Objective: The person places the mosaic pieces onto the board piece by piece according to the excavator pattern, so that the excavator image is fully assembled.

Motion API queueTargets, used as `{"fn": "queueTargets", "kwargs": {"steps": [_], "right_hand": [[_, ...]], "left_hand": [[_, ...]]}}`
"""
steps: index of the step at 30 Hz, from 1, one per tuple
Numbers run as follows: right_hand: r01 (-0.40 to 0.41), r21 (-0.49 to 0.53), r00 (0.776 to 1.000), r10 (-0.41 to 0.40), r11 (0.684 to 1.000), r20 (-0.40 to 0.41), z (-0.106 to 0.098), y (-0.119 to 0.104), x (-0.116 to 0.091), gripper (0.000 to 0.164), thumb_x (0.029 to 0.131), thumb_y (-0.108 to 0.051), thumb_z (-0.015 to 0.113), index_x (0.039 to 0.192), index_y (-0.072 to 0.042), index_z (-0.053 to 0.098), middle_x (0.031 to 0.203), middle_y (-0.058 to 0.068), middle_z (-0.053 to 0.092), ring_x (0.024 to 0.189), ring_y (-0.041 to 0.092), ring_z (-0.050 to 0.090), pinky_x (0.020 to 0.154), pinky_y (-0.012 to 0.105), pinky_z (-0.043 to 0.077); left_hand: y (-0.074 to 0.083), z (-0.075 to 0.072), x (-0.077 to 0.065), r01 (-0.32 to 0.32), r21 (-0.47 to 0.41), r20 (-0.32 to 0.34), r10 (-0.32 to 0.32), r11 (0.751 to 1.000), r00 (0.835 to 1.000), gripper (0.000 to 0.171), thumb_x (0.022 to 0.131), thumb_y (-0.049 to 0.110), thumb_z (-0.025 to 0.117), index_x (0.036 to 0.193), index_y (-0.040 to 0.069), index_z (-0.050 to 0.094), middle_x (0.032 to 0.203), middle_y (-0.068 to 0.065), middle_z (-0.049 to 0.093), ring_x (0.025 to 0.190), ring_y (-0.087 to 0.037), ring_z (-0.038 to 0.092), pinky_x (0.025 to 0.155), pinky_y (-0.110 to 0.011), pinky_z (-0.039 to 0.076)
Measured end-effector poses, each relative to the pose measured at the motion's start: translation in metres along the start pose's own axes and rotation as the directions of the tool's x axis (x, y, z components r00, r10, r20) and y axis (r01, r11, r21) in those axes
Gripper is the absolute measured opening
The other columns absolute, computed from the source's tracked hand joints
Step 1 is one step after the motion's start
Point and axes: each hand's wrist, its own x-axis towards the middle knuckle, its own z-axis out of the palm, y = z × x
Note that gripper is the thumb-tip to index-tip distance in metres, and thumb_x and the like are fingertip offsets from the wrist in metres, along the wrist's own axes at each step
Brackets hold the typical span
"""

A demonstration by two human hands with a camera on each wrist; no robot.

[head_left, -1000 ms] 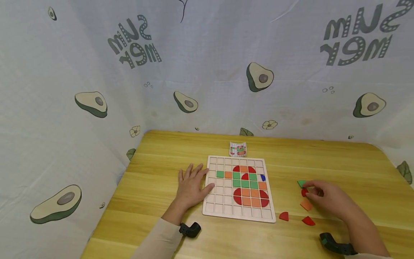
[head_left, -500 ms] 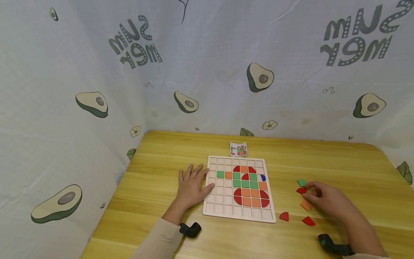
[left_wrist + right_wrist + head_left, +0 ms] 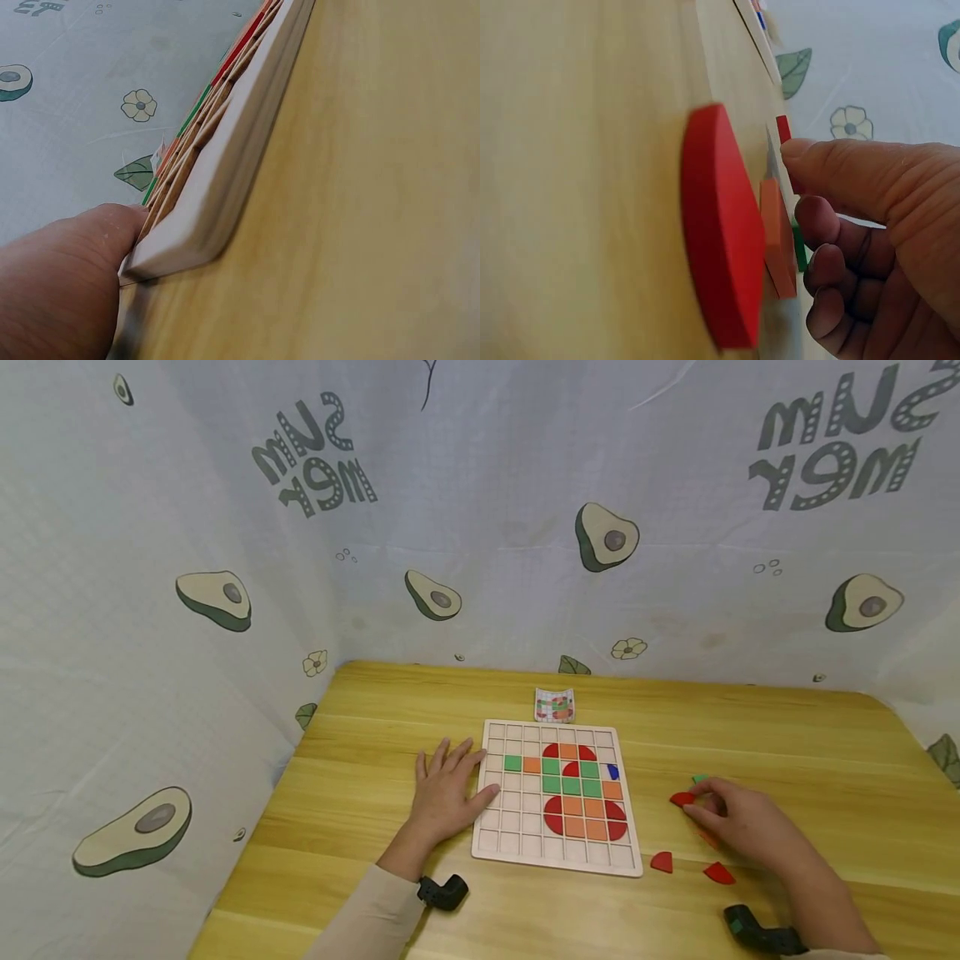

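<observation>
My right hand [image 3: 738, 822] pinches a red quarter-circle tile [image 3: 682, 798] between thumb and forefinger, to the right of the board; in the right wrist view the tile [image 3: 783, 129] shows past the thumb tip. A green tile [image 3: 698, 778] and an orange square tile [image 3: 707, 838] lie partly hidden by that hand. My left hand [image 3: 444, 793] rests flat with fingers spread, its thumb over the left rim of the wooden grid board [image 3: 517, 823]. Red, green and orange tiles fill several cells on the board's right half, and a small blue piece [image 3: 612, 772] sits near its right edge.
A small pattern card [image 3: 554, 705] stands behind the board. Two red quarter-circle tiles lie in front: one red tile [image 3: 662, 862] near the board's corner, another red tile [image 3: 719, 872] farther right. A patterned curtain [image 3: 495, 527] hangs behind the wooden table [image 3: 375, 710].
My right hand has drawn the red quarter-circle tile leftward, away from the green tile and toward the board, and it turned on the way. The left hand stays in place.
</observation>
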Motion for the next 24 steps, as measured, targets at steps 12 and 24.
{"fn": "queueTargets", "kwargs": {"steps": [12, 24], "right_hand": [[-0.02, 0.013, 0.999, 0.02, 1.0, 0.04, 0.006, -0.013, 0.002, 0.03, 0.098, -0.032, 0.068, 0.114, -0.006, 0.065, 0.075, -0.001, 0.052, 0.066, 0.014, 0.046, 0.059, 0.026, 0.034], [-0.005, 0.001, 1.0, 0.005, 1.0, 0.025, 0.005, -0.02, 0.0, 0.029, 0.097, -0.03, 0.069, 0.114, -0.007, 0.065, 0.074, -0.002, 0.051, 0.065, 0.013, 0.044, 0.058, 0.025, 0.033]], "left_hand": [[0.001, 0.0, 0.0, -0.002, -0.001, 0.005, 0.002, 1.0, 1.0, 0.066, 0.098, 0.059, 0.055, 0.154, 0.026, 0.047, 0.165, -0.004, 0.039, 0.157, -0.039, 0.021, 0.123, -0.07, 0.005], [0.001, -0.001, -0.001, -0.004, -0.003, 0.002, 0.004, 1.0, 1.0, 0.065, 0.098, 0.059, 0.055, 0.152, 0.025, 0.049, 0.164, -0.004, 0.039, 0.157, -0.039, 0.021, 0.123, -0.071, 0.005]]}}
